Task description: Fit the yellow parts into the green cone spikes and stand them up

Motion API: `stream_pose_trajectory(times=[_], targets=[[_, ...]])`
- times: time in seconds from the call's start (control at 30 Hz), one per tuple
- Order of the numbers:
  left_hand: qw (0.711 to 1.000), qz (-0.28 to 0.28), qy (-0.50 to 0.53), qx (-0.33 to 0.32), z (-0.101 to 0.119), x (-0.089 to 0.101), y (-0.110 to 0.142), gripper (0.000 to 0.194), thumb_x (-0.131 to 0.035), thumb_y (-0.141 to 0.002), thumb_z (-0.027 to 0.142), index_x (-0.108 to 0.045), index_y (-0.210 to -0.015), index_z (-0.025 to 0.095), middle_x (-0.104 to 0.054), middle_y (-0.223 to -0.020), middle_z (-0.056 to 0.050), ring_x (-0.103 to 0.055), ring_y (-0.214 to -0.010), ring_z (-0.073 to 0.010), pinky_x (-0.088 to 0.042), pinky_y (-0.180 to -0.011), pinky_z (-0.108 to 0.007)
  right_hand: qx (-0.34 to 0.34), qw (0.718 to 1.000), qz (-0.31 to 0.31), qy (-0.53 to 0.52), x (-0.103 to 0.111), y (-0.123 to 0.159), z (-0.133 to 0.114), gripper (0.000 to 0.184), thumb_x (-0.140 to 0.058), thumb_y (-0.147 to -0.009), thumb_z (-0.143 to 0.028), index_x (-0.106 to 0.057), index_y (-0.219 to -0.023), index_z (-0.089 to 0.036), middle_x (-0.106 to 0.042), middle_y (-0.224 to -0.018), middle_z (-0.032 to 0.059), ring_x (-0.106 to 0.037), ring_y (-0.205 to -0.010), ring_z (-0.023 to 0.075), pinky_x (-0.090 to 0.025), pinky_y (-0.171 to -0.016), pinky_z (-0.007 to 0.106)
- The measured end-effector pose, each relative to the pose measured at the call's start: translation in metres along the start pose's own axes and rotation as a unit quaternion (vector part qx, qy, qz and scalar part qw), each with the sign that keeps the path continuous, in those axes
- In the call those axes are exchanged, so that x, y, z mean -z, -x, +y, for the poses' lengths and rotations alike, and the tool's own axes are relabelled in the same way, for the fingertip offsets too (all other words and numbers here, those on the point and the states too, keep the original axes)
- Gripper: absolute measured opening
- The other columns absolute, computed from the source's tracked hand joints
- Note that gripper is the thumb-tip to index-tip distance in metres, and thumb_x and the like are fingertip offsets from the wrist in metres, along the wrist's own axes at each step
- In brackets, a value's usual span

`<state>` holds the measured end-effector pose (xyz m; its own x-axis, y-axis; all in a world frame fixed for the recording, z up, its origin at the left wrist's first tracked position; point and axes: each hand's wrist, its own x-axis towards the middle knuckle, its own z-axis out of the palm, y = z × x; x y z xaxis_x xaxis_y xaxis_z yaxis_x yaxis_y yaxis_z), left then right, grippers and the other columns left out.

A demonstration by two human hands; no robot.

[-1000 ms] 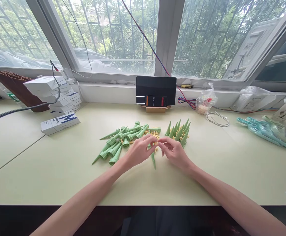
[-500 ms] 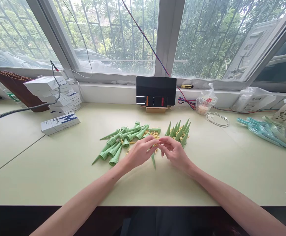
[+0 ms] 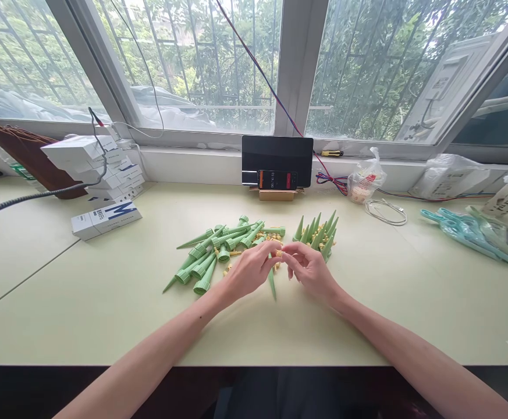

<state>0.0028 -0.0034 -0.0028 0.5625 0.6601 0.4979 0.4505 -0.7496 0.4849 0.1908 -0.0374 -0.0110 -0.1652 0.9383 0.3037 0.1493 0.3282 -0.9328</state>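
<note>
Piece (image 3: 279, 254), small and yellow, sits pinched in the joint grip of left hand (image 3: 250, 269) and right hand (image 3: 312, 272); a green spike (image 3: 272, 285) lies towards six o'clock, tip pointing six, nearer the left hand.

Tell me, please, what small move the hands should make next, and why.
Perhaps turn the small yellow piece slightly: the left hand and right hand meet at it in a pinch, so this shared grip seems suited to a fine adjustment.
</note>
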Motion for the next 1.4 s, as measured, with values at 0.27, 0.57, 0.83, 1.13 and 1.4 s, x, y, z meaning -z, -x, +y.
stream_pose_trajectory(times=[0.27,0.57,0.83,1.13,1.4], targets=[[0.999,-0.036,-0.007,0.005,0.0033,0.0010,0.0005,0.011,-0.047,-0.099,0.026,-0.055,-0.095,0.020,-0.064,-0.079,0.001,-0.053,-0.062,-0.0102,-0.041,-0.061,-0.021,0.001,0.999,-0.031,-0.013,0.0007,-0.0004,0.0017,0.026,-0.058,-0.094,-0.043,-0.064,-0.094,-0.019,-0.064,-0.078,0.0008,-0.058,-0.055,0.0106,-0.046,-0.051,0.024],[1.000,0.021,-0.015,-0.006,0.0026,0.0002,-0.0015,0.010,-0.053,-0.097,0.028,-0.058,-0.097,0.020,-0.062,-0.085,0.000,-0.047,-0.057,-0.0085,-0.037,-0.057,-0.022,-0.017,0.998,0.019,-0.060,0.0013,-0.0030,0.0010,0.025,-0.059,-0.093,-0.043,-0.060,-0.092,-0.018,-0.063,-0.078,0.0010,-0.057,-0.050,0.0098,-0.043,-0.042,0.023],[0.999,0.028,-0.001,-0.044,0.0021,0.0007,-0.0021,0.018,-0.044,-0.100,0.021,-0.058,-0.089,0.018,-0.054,-0.079,0.000,-0.045,-0.060,-0.0088,-0.036,-0.057,-0.021,-0.027,0.995,0.009,-0.096,0.0020,-0.0050,0.0011,0.026,-0.057,-0.094,-0.044,-0.060,-0.096,-0.019,-0.064,-0.078,0.0007,-0.058,-0.049,0.0097,-0.044,-0.041,0.023],[0.997,0.037,0.016,-0.068,0.0022,0.0006,-0.0010,0.022,-0.043,-0.100,0.021,-0.057,-0.084,0.017,-0.053,-0.077,0.000,-0.043,-0.060,-0.0092,-0.035,-0.056,-0.022,-0.066,0.984,-0.021,-0.164,0.0040,-0.0066,-0.0002,0.028,-0.061,-0.091,-0.046,-0.060,-0.088,-0.018,-0.057,-0.072,-0.0019,-0.053,-0.047,0.0083,-0.041,-0.042,0.023],[0.995,0.096,-0.020,0.016,-0.0022,0.0009,-0.0039,0.035,-0.044,-0.100,0.027,-0.051,-0.067,0.018,-0.045,-0.064,0.002,-0.039,-0.056,-0.0110,-0.032,-0.054,-0.025,-0.089,0.973,-0.023,-0.212,0.0048,-0.0079,0.0010,0.030,-0.064,-0.089,-0.048,-0.060,-0.086,-0.019,-0.051,-0.072,-0.0037,-0.050,-0.047,0.0074,-0.038,-0.042,0.023]])
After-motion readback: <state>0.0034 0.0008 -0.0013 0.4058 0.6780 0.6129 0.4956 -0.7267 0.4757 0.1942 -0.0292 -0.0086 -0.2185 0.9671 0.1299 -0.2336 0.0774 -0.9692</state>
